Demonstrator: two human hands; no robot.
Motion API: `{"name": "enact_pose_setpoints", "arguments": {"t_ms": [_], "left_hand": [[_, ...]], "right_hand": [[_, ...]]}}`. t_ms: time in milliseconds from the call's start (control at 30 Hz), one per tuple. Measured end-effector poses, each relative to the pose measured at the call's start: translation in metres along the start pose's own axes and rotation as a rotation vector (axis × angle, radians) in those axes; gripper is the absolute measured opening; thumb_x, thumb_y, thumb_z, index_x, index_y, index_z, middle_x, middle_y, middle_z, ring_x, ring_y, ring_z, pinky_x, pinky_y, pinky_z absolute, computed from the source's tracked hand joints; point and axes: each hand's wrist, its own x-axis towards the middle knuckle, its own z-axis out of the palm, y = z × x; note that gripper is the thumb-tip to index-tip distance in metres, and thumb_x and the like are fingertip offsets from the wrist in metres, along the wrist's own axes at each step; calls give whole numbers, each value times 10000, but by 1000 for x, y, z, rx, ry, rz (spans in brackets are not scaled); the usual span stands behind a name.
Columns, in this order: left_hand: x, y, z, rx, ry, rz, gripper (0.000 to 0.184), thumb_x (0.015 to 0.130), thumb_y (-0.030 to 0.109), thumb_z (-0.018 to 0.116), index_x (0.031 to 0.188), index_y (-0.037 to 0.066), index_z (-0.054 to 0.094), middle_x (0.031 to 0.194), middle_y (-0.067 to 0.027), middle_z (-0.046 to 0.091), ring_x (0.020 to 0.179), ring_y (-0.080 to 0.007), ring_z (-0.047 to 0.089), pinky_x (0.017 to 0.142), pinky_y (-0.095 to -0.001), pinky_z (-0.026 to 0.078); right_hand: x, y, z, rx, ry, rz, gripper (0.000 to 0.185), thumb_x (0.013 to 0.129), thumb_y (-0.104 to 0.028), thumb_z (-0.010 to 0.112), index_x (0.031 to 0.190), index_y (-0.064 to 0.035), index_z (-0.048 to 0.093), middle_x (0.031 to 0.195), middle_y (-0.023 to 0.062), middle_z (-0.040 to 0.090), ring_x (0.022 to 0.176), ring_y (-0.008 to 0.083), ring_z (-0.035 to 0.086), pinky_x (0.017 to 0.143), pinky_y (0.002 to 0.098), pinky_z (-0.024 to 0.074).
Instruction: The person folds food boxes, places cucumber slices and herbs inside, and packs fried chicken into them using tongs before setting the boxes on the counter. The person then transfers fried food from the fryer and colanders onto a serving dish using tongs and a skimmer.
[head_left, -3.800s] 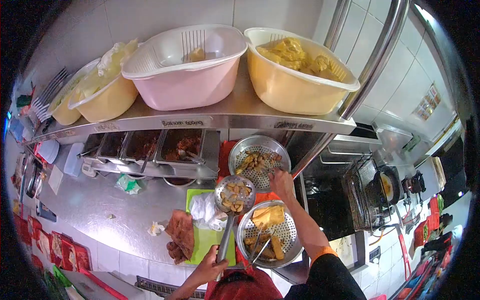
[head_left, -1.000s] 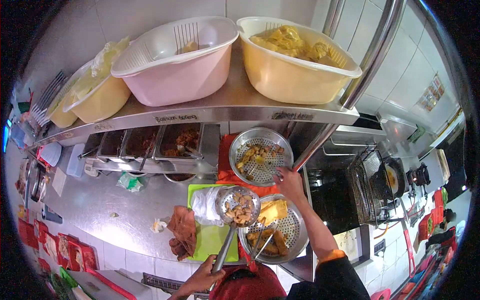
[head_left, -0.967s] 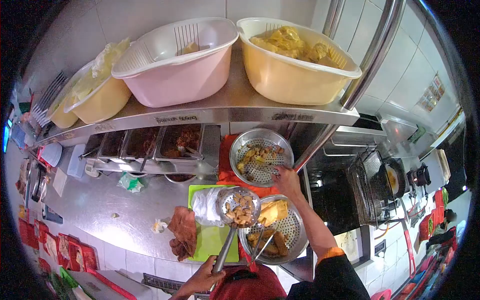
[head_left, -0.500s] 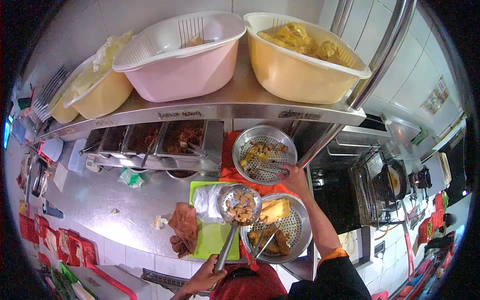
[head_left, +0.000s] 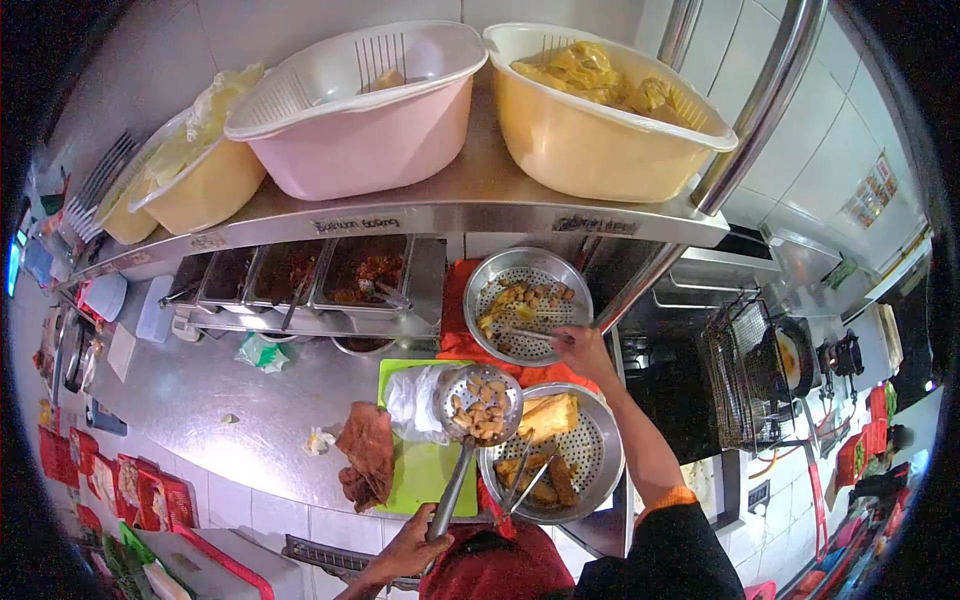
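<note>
My left hand [head_left: 418, 548] is wrapped round the handle of a perforated metal ladle [head_left: 453, 490], whose round bowl carries small browned food pieces [head_left: 482, 410]. That bowl hangs over the green cutting board [head_left: 425, 480] and a white plastic bag [head_left: 412, 405]. My right hand [head_left: 583, 352] grips metal tongs [head_left: 533, 334], their tips reaching into the upper perforated metal bowl [head_left: 478, 343]. Yellow and brown food pieces [head_left: 515, 303] lie in it. Closer to me, a second perforated bowl [head_left: 603, 468] holds yellow blocks [head_left: 548, 418], browned pieces [head_left: 540, 485] and another pair of tongs [head_left: 530, 487].
Above, a metal shelf [head_left: 430, 218] bears a pink basin [head_left: 375, 150] and a yellow basin [head_left: 600, 150]. Food trays [head_left: 365, 270] stand beneath it. A brown cloth [head_left: 366, 455] lies left of the board. Fryer baskets [head_left: 740, 370] and a pan [head_left: 795, 355] are at right.
The tongs in my right hand have shifted slightly within the upper bowl, and the food there sits a little differently. My left hand and the ladle stay nearly still.
</note>
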Motion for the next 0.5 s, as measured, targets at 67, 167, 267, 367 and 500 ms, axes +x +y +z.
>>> {"name": "enact_pose_setpoints", "arguments": {"t_ms": [67, 167, 267, 367, 500], "left_hand": [[-2, 4, 0, -13, 13, 53, 487, 836, 200, 587, 1195, -5, 330, 743, -36, 445, 662, -128, 445, 602, -272, 398], [7, -10, 1, -13, 14, 26, 492, 830, 202, 595, 1192, 0, 329, 732, -37, 457, 659, -133, 451, 601, -277, 401], [9, -9, 0, 21, 4, 20, 497, 828, 207, 596, 1193, 3, 327, 733, -43, 466, 670, -134, 456, 611, -276, 404], [8, 0, -1, 5, -12, -73, 499, 825, 205, 593, 1196, 1, 327, 730, -44, 476, 676, -131, 460, 613, -276, 407], [5, 4, 0, -27, -2, -23, 498, 822, 196, 590, 1195, -2, 326, 723, -43, 477, 659, -127, 461, 600, -275, 408]], "right_hand": [[-11, -4, -13, 90, -196, 37, 189, 703, -93, 670, 850, 19, 631, 667, 152, 623, 613, 237, 627, 572, 316, 497], [-18, -6, -7, 172, -140, 0, 183, 714, -90, 665, 852, 24, 632, 688, 160, 627, 620, 229, 630, 582, 318, 500], [-20, -13, -1, 121, -201, 110, 184, 723, -80, 658, 873, 25, 634, 730, 170, 635, 641, 235, 635, 597, 307, 501], [-19, -14, -4, 156, -161, 52, 186, 732, -77, 657, 883, 29, 636, 756, 174, 639, 651, 198, 635, 599, 289, 497], [-23, -26, -30, 304, -122, 136, 171, 745, -138, 660, 872, -23, 656, 741, 154, 640, 690, 224, 643, 640, 324, 502]]}}
